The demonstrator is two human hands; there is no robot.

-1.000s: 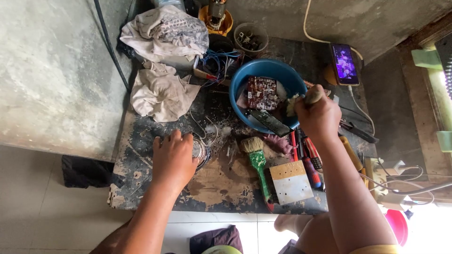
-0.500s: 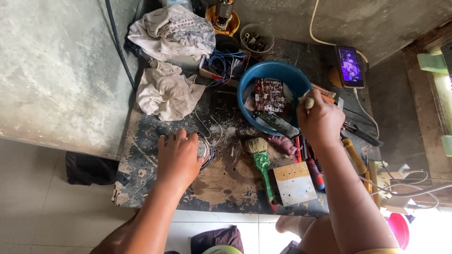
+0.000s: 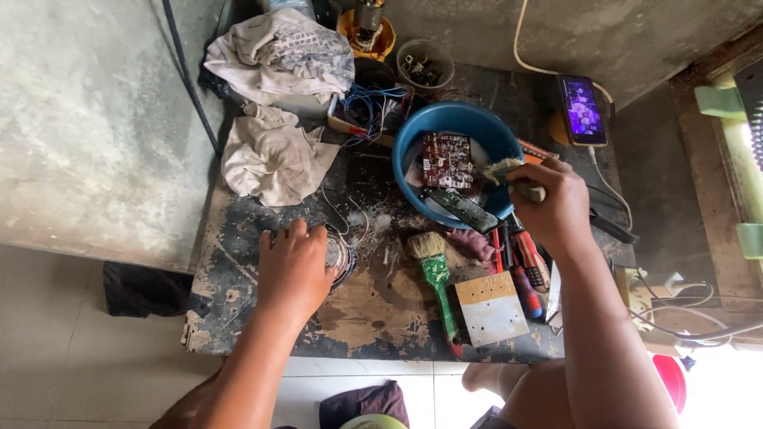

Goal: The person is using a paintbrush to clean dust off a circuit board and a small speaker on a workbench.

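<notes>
Two hands are seen over a pretty beat-up worktable [image 3: 373,318]. The left hand [image 3: 292,266] is laid flat, fingers spread, pressed down on a round metal thing by the table's middle; most of that thing is hidden under the palm. The right hand [image 3: 556,202] is closed around a small brush [image 3: 509,173], whose bristles are held over the rim of a blue bowl [image 3: 413,139]. A brown circuit board [image 3: 447,159] is lying in the bowl. Just below the bowl, a green-handled paintbrush [image 3: 435,282], some screwdrivers [image 3: 526,270] and a small perforated board [image 3: 493,308] are scattered. Rags [image 3: 274,155] are piled at the far left, and a lit phone [image 3: 584,109] is propped at the far right.
</notes>
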